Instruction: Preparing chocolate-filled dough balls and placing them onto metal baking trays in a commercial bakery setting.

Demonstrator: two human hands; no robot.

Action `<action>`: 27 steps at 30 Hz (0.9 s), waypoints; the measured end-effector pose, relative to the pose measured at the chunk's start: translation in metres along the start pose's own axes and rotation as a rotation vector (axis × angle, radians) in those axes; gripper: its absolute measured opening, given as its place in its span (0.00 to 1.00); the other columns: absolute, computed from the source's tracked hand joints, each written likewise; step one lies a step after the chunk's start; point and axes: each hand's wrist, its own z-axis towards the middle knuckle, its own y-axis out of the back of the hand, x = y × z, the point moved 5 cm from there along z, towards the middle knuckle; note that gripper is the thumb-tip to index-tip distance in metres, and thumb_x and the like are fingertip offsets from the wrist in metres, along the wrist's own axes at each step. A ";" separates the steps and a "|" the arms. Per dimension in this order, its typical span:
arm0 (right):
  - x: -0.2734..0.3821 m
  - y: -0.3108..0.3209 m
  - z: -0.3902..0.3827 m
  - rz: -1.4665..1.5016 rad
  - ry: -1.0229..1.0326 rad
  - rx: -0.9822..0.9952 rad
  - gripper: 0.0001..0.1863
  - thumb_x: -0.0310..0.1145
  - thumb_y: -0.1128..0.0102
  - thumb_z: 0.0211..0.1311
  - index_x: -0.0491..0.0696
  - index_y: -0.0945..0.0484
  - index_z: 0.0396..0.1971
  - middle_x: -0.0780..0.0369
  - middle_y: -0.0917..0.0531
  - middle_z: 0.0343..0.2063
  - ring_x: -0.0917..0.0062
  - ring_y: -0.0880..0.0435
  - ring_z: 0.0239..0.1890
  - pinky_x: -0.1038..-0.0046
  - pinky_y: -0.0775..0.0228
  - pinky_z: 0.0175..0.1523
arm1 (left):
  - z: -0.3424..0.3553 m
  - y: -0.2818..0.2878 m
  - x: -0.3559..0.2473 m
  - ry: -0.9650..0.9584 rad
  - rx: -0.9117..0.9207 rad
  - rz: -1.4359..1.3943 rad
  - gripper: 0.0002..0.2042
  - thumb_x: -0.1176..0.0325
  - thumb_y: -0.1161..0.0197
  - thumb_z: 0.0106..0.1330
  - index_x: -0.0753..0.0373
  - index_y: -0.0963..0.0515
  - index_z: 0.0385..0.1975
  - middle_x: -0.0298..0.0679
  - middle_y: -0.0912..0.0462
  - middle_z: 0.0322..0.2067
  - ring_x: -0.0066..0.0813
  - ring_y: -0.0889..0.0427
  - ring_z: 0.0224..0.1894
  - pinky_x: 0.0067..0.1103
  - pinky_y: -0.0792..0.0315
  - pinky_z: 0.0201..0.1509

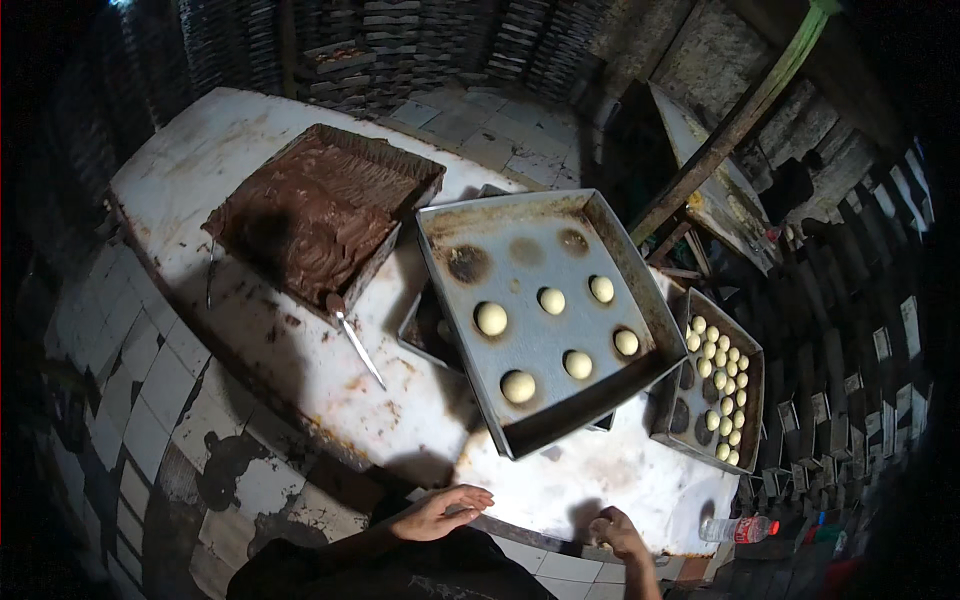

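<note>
My left hand (442, 513) is held at the near edge of the pale, stained table (590, 460), palm turned inward. Its fingers are stretched out, with nothing in them. On the right, my right hand (620, 534) is low over the table's near edge with its fingers curled in. Whatever lies under or inside them is hidden. Ahead of both hands, a large metal baking tray (520, 285) sits tilted on another tray. Several pale round dough balls (577, 364) stand apart in its nearer part, and dark scorch marks show farther back.
To the left, a square pan (415, 175) holds thick chocolate-brown paste (310, 210), and a spoon (357, 345) leans out at its near corner. A second tray (757, 400) of closely set dough balls stands right. A red-capped plastic bottle (738, 529) lies near the right edge.
</note>
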 end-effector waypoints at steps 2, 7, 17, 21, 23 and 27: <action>0.129 -0.046 -0.029 0.048 0.218 0.152 0.15 0.26 0.42 0.52 0.41 0.33 0.38 0.59 0.24 0.33 0.80 0.25 0.32 0.78 0.31 0.39 | -0.001 0.020 -0.007 0.057 0.018 -0.032 0.15 0.74 0.49 0.65 0.67 0.34 0.50 0.39 0.26 0.46 0.24 0.27 0.49 0.21 0.33 0.53; 0.406 -0.134 0.029 -0.814 1.070 -0.276 0.18 0.32 0.37 0.48 0.41 0.30 0.38 0.54 0.25 0.34 0.64 0.24 0.37 0.69 0.32 0.43 | -0.024 0.056 -0.027 0.019 -0.158 0.001 0.14 0.75 0.47 0.63 0.66 0.32 0.49 0.39 0.25 0.45 0.24 0.28 0.50 0.22 0.34 0.54; 0.473 -0.189 0.199 -0.616 1.204 -0.586 0.17 0.40 0.45 0.54 0.40 0.24 0.36 0.48 0.22 0.31 0.59 0.22 0.32 0.67 0.30 0.38 | -0.106 0.109 -0.019 0.059 -0.672 -0.369 0.17 0.66 0.45 0.62 0.67 0.33 0.49 0.44 0.25 0.45 0.34 0.27 0.47 0.28 0.33 0.51; 0.493 -0.202 0.207 -0.414 0.866 -0.274 0.18 0.40 0.56 0.63 0.39 0.24 0.33 0.47 0.21 0.33 0.61 0.21 0.36 0.66 0.30 0.39 | -0.113 0.118 -0.006 0.063 -0.720 -0.289 0.20 0.66 0.45 0.62 0.68 0.34 0.51 0.45 0.26 0.45 0.34 0.26 0.47 0.28 0.32 0.50; 0.474 -0.209 0.250 -0.857 0.852 -0.332 0.19 0.41 0.55 0.60 0.39 0.24 0.32 0.45 0.21 0.32 0.55 0.22 0.39 0.63 0.32 0.45 | -0.084 0.107 -0.009 0.148 -0.647 -0.338 0.20 0.71 0.43 0.60 0.69 0.35 0.51 0.46 0.26 0.47 0.32 0.26 0.46 0.27 0.32 0.50; 0.482 -0.164 0.210 -0.754 0.956 -0.282 0.16 0.38 0.54 0.58 0.39 0.24 0.30 0.44 0.23 0.30 0.51 0.24 0.37 0.59 0.33 0.44 | -0.024 0.068 -0.046 -0.029 -0.285 -0.306 0.18 0.73 0.47 0.60 0.71 0.35 0.50 0.50 0.27 0.47 0.37 0.27 0.49 0.32 0.35 0.54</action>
